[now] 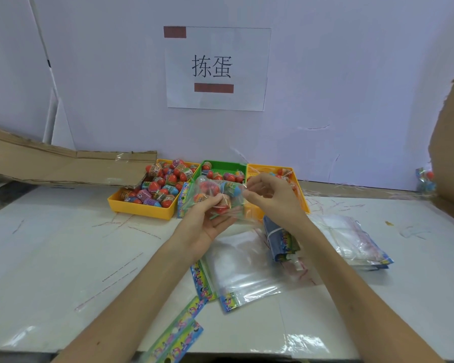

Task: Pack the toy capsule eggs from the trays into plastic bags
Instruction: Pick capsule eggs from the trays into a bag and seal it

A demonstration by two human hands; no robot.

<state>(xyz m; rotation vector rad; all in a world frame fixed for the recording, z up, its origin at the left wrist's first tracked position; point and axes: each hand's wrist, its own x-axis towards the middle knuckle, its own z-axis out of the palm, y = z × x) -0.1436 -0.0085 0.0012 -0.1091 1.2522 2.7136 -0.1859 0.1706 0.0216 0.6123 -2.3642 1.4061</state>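
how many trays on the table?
3: left yellow tray, heaped with eggs; green tray in the middle; right yellow tray, partly hidden behind the right hand and the bag it pinches. No others show.

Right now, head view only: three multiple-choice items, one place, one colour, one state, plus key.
1. The green tray sits: A) between the left yellow tray and right yellow tray; B) left of both; C) right of both.
2. Fullest tray's colour: A) green; B) yellow; C) blue.
3. The held bag: A) is empty; B) holds eggs; C) lies flat, untouched.
Key: 1 A, it is mid-row. 2 B, the left yellow tray is heaped. 3 B, eggs show through the film between left hand and right hand.
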